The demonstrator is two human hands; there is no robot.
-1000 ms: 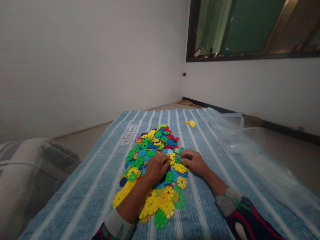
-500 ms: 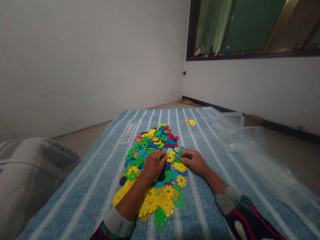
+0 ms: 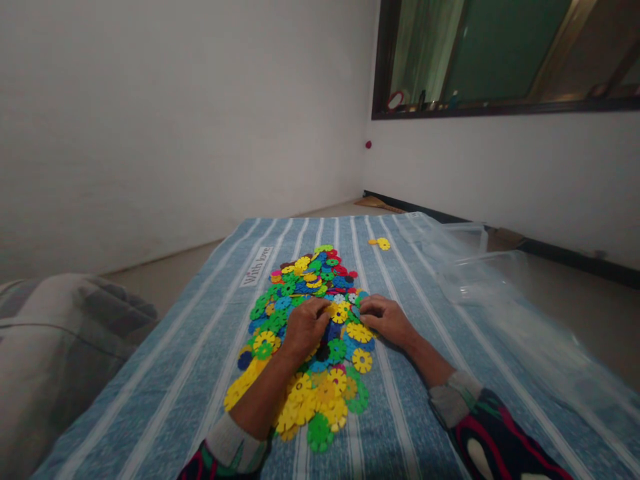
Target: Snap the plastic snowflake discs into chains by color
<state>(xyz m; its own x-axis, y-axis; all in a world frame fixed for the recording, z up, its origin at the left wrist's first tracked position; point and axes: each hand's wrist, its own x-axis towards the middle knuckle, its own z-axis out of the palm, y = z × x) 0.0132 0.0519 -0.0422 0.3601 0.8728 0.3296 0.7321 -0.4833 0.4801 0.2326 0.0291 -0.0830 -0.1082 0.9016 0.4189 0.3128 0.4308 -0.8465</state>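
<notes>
A long pile of flower-shaped plastic discs (image 3: 300, 399), in yellow, green, blue and red, lies on a blue striped cloth (image 3: 410, 373). Over the middle of the pile is my left hand (image 3: 305, 327), its thumb and fingers pinched together beside a yellow disc (image 3: 339, 312); what is between the fingertips is too small to make out. My right hand (image 3: 389, 320) rests at the pile's right edge, fingers curled and touching discs there. Whether it grips one is hidden.
Two joined yellow discs (image 3: 383, 244) lie near the cloth's far edge. Clear plastic containers (image 3: 480, 277) stand at the right. A grey fabric-covered object (image 3: 65, 353) is at the left, beside the table. Walls rise behind.
My left hand has shifted very slightly left. The right hand and the discs look nearly the same, with a tiny upward shift of the whole view.
</notes>
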